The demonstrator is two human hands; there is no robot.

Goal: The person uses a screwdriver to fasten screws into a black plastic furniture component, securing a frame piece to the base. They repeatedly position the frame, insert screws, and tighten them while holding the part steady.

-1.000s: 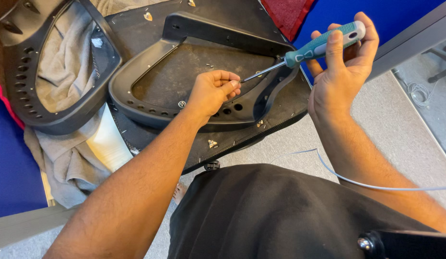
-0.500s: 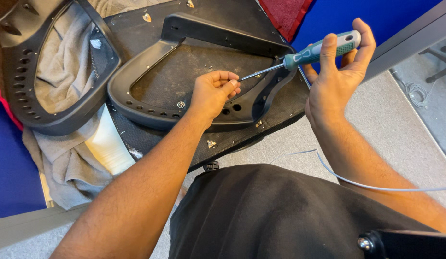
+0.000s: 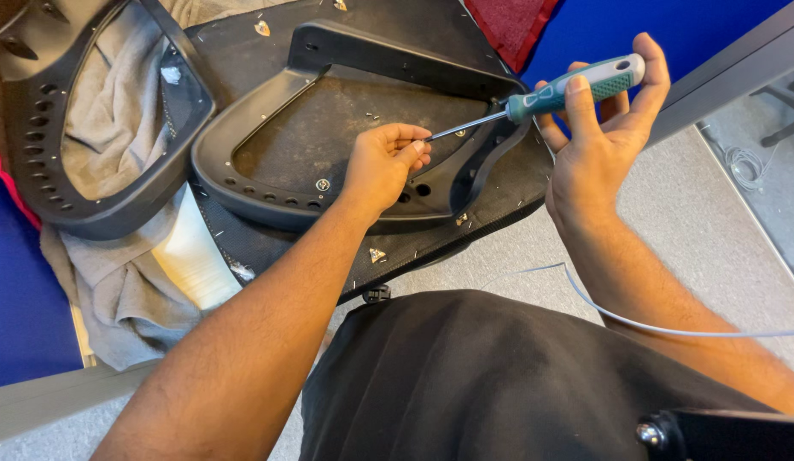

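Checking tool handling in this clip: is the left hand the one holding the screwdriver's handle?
No, the right hand grips the screwdriver by its handle, while the left hand only pinches near the metal tip.

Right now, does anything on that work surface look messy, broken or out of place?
Small pale scraps and tiny specks lie scattered over the black board around the black plastic frame, like debris. A grey cloth lies crumpled under the parts. The left hand steadies the tip of the screwdriver held by the right hand; nothing looks broken.

Right hand (image 3: 598, 145) gripping teal screwdriver (image 3: 576, 88), left hand (image 3: 382, 164) pinching its tip over black plastic frame (image 3: 243, 183)
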